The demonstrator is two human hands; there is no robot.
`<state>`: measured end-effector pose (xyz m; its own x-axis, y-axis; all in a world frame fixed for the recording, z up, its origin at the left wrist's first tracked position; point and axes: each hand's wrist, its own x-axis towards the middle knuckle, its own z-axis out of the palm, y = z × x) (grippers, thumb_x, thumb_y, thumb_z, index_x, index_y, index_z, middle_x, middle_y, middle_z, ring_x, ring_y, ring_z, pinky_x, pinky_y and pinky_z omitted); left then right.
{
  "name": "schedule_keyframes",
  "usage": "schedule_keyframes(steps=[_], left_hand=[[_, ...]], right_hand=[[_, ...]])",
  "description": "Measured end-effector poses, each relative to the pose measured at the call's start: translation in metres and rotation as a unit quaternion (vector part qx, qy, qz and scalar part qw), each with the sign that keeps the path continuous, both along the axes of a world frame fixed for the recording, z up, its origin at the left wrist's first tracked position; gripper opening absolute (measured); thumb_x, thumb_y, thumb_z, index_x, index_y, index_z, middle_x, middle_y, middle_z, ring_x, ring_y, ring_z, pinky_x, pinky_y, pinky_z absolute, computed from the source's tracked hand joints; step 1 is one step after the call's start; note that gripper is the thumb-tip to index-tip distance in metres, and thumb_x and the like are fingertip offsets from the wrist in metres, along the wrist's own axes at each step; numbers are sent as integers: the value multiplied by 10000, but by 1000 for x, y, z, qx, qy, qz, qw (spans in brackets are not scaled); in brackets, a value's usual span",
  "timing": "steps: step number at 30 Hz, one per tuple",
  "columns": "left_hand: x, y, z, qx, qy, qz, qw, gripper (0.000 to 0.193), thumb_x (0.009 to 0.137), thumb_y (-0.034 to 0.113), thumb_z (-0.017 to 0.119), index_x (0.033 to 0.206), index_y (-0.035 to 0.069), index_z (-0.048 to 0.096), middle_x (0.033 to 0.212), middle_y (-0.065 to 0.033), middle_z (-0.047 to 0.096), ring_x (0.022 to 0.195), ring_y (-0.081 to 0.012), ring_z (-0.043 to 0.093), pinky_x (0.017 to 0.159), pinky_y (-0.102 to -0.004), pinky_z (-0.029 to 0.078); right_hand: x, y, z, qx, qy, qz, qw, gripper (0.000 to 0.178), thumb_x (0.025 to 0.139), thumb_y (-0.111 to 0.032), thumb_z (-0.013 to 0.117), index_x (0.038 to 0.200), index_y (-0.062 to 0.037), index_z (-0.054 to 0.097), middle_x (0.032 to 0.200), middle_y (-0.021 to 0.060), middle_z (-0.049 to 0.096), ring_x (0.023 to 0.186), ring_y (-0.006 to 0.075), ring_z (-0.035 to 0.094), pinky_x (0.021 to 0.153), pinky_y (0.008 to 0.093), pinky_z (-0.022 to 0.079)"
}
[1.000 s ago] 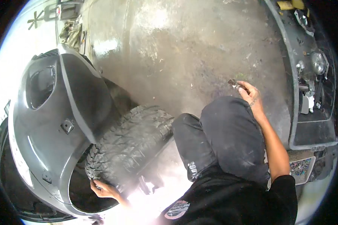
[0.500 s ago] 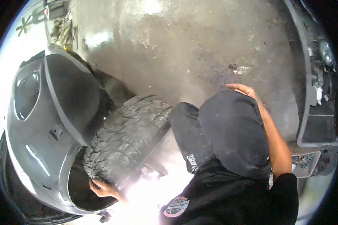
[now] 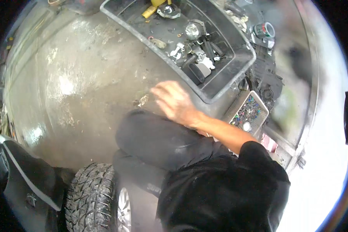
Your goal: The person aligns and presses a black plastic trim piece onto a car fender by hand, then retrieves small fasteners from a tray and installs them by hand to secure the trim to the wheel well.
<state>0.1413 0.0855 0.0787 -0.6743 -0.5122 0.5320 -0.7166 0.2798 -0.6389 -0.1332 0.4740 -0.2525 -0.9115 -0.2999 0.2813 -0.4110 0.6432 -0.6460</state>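
My right hand (image 3: pixel 176 103) is raised above my bent knee (image 3: pixel 150 131), over the concrete floor. Its fingers look stretched and a little apart, smeared by motion, and nothing shows in them. Beyond the hand stands a large black tub (image 3: pixel 210 98), its near corner closest to it. Inside lie a round lamp (image 3: pixel 193 30) and several loose parts. My left hand is out of view. Left of my legs stands a wheel with a knobbly tyre (image 3: pixel 89 197) and a silver rim (image 3: pixel 123 212).
A dark grey vehicle body panel (image 3: pixel 31 181) is left of the tyre. Right of the tub sits a pale basket (image 3: pixel 263 107) of small coloured pieces. Behind it are a can (image 3: pixel 264 30) and black plastic parts (image 3: pixel 270 83). Shiny wet patches (image 3: pixel 67 85) mark the floor.
My view has swung to the right, bringing the tub and basket in. My right hand has lifted off the knee. My left hand, earlier at the tyre, has left the view.
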Motion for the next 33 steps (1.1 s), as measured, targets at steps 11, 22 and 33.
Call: schedule_keyframes(steps=[11, 22, 33], left_hand=[[8, -14, 2, 59, 20, -120, 991, 412, 920, 440, 689, 997, 38, 724, 964, -196, 680, 874, -372, 640, 811, -474, 520], [11, -32, 0, 53, 8, -194, 979, 427, 894, 483, 707, 916, 57, 724, 876, -181, 667, 787, -364, 635, 709, -469, 522], [22, -47, 11, 310, -57, -153, 937, 427, 988, 435, 588, 1172, 64, 693, 1184, -161, 665, 1107, -329, 623, 961, -531, 475]], right_hand=[[20, 90, 1, 274, -174, -73, 943, 782, 819, -179, 673, 1501, -16, 328, 766, 202, 679, 699, 384, 687, 655, 483, 554], [20, 160, -1, 361, -144, -109, 915, 611, 827, -205, 681, 1386, -92, 462, 818, 166, 694, 824, 373, 689, 736, 477, 546], [11, 144, 18, 385, -302, -25, 872, 597, 924, -179, 570, 1472, -96, 349, 1110, 245, 661, 947, 403, 686, 834, 511, 536]])
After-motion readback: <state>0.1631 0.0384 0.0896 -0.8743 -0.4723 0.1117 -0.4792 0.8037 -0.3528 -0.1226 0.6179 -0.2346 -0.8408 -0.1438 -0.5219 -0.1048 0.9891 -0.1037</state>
